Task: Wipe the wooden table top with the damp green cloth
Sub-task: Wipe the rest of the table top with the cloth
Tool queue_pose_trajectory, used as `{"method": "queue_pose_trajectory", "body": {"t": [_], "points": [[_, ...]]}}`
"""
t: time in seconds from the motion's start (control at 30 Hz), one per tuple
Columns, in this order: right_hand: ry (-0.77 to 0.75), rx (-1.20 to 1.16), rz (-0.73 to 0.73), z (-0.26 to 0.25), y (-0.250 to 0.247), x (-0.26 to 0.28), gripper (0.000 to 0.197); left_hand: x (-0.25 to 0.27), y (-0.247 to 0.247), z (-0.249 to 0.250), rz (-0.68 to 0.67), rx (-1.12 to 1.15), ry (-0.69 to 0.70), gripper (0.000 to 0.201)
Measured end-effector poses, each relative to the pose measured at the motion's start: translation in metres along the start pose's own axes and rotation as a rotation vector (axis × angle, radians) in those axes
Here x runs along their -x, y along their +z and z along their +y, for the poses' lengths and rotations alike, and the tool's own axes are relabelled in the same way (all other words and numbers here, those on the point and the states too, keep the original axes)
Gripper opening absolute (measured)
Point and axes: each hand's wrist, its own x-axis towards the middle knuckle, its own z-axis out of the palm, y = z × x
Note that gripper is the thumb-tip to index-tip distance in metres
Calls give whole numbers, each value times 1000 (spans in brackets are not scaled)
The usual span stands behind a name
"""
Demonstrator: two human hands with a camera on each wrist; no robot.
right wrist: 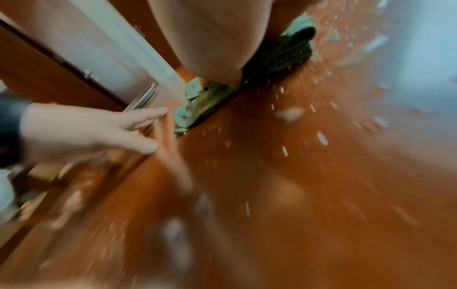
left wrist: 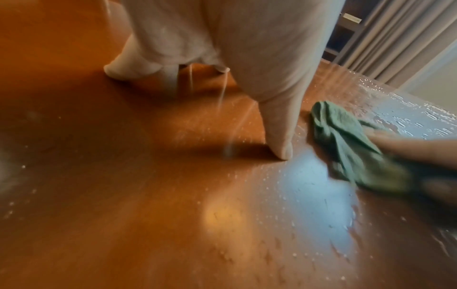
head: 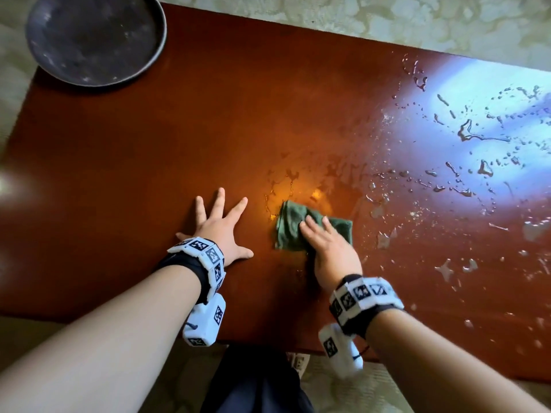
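The wooden table (head: pixel 149 144) is glistening with water (head: pixel 477 135) toward 3 o'clock, a dark round tray (head: pixel 162 34) sitting at 11 o'clock. The left hand (head: pixel 219 231) is lying flat, fingers spread. The right hand (head: pixel 331 248), fingers together, is pressing the green cloth (head: pixel 287 228) near 5 o'clock.

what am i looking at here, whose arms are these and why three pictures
No machine here: these are a person's two bare hands, filmed by three cameras. The head view comes from a camera worn on the head, looking down. The other two come from cameras strapped to each wrist, looking along the hand, so they look stretched and blurry. The patterned wristbands belong to that gear. The surface is a reddish wooden table, with a dark round dish at its far left corner and water drops over its right side. The left hand lies flat with fingers spread, holding nothing. The right hand presses a crumpled green cloth onto the wet wood.
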Motion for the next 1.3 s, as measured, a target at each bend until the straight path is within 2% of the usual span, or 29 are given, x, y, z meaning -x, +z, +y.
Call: {"method": "queue_pose_trajectory", "body": {"t": [0.07, 0.13, 0.17, 0.23, 0.33, 0.4, 0.43, 0.5, 0.57, 0.63, 0.7, 0.87, 1.0, 1.1, 1.2, 1.3], "points": [[-176, 17, -19, -6, 18, 26, 82, 0, 2, -2, 0, 5, 11, 108], [-292, 79, -140, -3, 29, 43, 82, 3, 4, -5, -4, 0, 25, 105], [-333, 114, -221, 1, 30, 47, 83, 4, 4, -6, -11, -5, 33, 104], [-423, 171, -294, 12, 25, 45, 81, 6, 2, -10, -34, -16, 53, 104], [-458, 266, -283, 25, 9, 21, 73, 7, -1, -22, -41, -31, 53, 108], [-357, 266, -298, 30, -5, -3, 82, 8, 0, -31, -23, -13, 9, 112], [-250, 229, -292, 30, -12, -16, 83, 8, 2, -34, -20, 4, -4, 113], [-7, 103, -195, 23, -26, -41, 78, 8, 3, -37, -29, 23, -5, 115], [155, -8, -59, 8, -32, -62, 75, 7, 2, -36, -41, 37, 1, 116], [233, -65, -11, -11, -32, -80, 77, 6, 2, -35, -40, 48, 4, 118], [245, -61, -30, -32, -27, -90, 81, 6, 2, -36, -33, 50, 9, 118], [0, 79, -103, -64, -2, -72, 74, 6, 2, -38, -38, 58, 15, 117], [-359, 147, -177, -49, 24, -24, 74, 8, 1, -38, -27, 47, 20, 113], [-524, 156, -283, -24, 34, 15, 67, 11, -1, -34, -37, 18, 9, 116], [-631, 163, -331, -7, 23, 38, 51, 15, 1, -24, -54, 9, 3, 121], [-655, 109, -393, 8, 9, 26, 48, 21, 11, -9, -79, 15, 25, 120]]}}
